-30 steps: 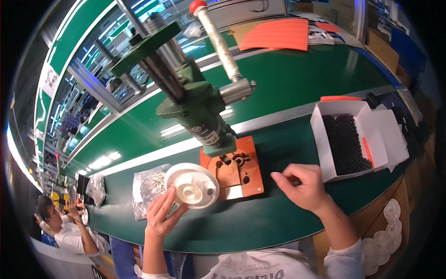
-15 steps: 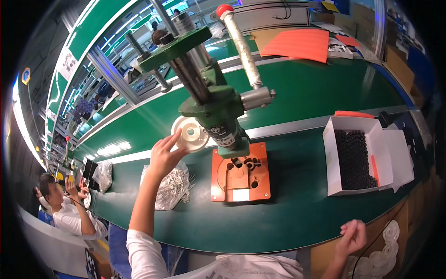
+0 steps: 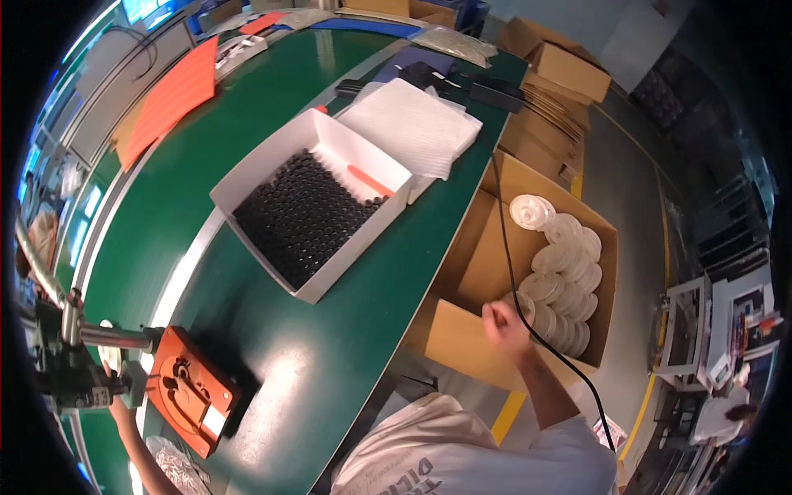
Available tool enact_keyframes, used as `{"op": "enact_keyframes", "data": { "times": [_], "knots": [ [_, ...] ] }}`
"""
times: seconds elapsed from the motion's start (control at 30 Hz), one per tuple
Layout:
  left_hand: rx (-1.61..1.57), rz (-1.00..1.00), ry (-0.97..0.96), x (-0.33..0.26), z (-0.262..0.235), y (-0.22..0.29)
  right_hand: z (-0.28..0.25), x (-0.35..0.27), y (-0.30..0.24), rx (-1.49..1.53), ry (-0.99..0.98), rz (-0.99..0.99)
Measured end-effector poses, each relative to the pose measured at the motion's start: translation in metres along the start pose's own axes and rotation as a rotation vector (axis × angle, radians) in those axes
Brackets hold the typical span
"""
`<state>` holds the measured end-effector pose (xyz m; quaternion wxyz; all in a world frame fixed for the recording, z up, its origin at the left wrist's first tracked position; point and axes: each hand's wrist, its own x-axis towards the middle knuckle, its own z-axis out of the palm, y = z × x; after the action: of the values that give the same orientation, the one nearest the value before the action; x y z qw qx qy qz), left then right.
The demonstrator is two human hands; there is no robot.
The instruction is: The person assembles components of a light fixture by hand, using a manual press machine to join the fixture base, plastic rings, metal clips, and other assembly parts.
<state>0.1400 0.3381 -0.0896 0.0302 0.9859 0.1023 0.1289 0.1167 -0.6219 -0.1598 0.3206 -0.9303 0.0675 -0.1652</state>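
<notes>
My right hand (image 3: 505, 325), its fingers curled in with nothing showing in them, is over the near wall of an open cardboard box (image 3: 462, 330). Beside its fingers is one of several round, translucent white plastic discs (image 3: 564, 254) piled in that box. At the far left, my left forearm (image 3: 136, 445) reaches up behind the green lever press (image 3: 78, 363), which hides the fingers. A white plastic disc (image 3: 109, 337) shows just past the press, where that hand holds it. Under the press head is an orange fixture block (image 3: 190, 394) with holes and a recess.
A white carton (image 3: 351, 260) of small black round parts and an orange strip stands on the green bench (image 3: 305, 371). White foam sheets (image 3: 421, 128) lie beside it. A black cable (image 3: 505, 239) hangs across the cardboard box. A clear bag (image 3: 177, 464) sits near my left forearm.
The view has swung to the right, bringing the whole box of discs into sight. My right hand has moved to the box with its fingers still curled. My left hand stays by the press.
</notes>
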Motion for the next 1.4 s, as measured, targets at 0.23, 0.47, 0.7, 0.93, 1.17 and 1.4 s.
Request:
{"op": "enact_keyframes", "data": {
  "times": [0.23, 0.47, 0.7, 0.93, 1.17, 1.4],
  "knots": [
    [-0.168, -0.259, -0.060, -0.051, -0.100, 0.156, -0.023, 0.097, 0.173, -0.355, -0.115, -0.042],
    [-0.103, -0.034, 0.275, -0.104, -0.105, 0.201, 0.005, 0.217, 0.210, -0.534, 0.122, 0.292],
    [-0.180, -0.047, 0.276, -0.134, -0.135, 0.260, 0.011, 0.250, 0.224, -0.779, -0.081, 0.323],
    [-0.145, -0.045, 0.323, -0.164, -0.140, 0.271, 0.032, 0.228, 0.188, -0.923, -0.085, 0.190],
    [-0.210, 0.068, 0.452, -0.160, -0.130, 0.300, 0.010, 0.171, 0.180, -0.197, -0.098, 0.325],
    [-0.579, 0.136, 0.514, -0.187, -0.121, 0.344, -0.008, 0.089, 0.128, 1.026, -0.549, 0.728]
  ]
}}
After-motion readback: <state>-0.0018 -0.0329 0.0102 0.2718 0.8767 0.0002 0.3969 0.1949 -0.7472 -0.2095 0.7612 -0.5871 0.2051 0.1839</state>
